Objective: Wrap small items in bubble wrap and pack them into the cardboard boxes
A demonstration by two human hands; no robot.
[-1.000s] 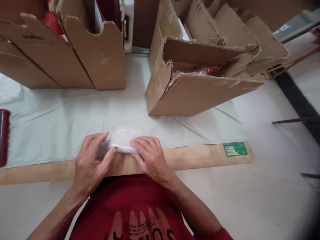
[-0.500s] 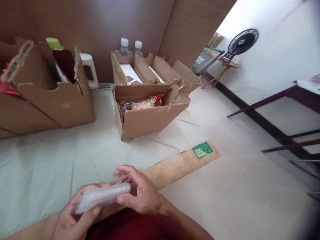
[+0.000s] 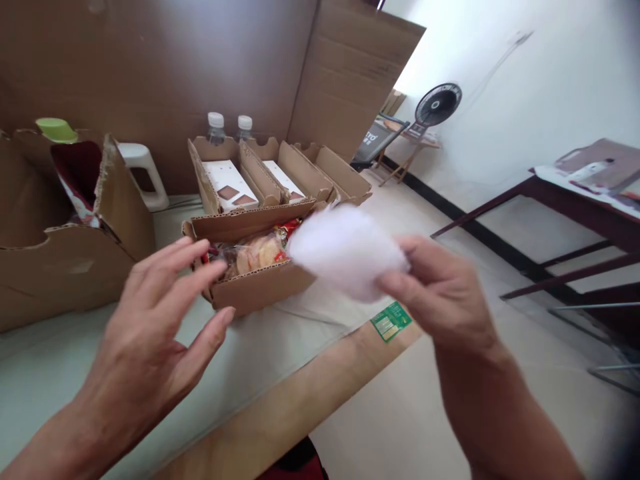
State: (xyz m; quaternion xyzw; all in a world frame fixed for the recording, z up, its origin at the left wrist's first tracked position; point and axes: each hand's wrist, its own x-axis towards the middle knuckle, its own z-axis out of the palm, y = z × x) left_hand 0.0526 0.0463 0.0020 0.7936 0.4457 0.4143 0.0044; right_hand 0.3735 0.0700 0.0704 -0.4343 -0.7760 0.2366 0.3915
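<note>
Nearest, at the lower left of the frame, the bare left hand (image 3: 150, 327) is spread loosely, thumb well apart from the fingers, with nothing in its hold. At the right of the frame, the bare right hand (image 3: 445, 293) has its thumb and fingers pinched on the right end of a soft-looking white, rounded packet (image 3: 345, 250), blurred just right of the middle of the frame. The packet's long axis runs from that pinch toward the upper left, so its free end points away from the right hand, which is the nearer; the left fingers are well apart from it. Below lies the wooden-edged worktop (image 3: 290, 407) under a pale green cloth (image 3: 260, 353). Just beyond the hands, at mid-frame, an open brown cardboard bin (image 3: 265, 290) holds clear-wrapped pale food (image 3: 260, 255). The packet's free end overlaps the bin's right part in view; whether they touch, I cannot tell. The left fingertips overlap its left corner, contact likewise unclear. Farther back stand narrow brown cardboard compartments (image 3: 305, 172), upper middle.
</note>
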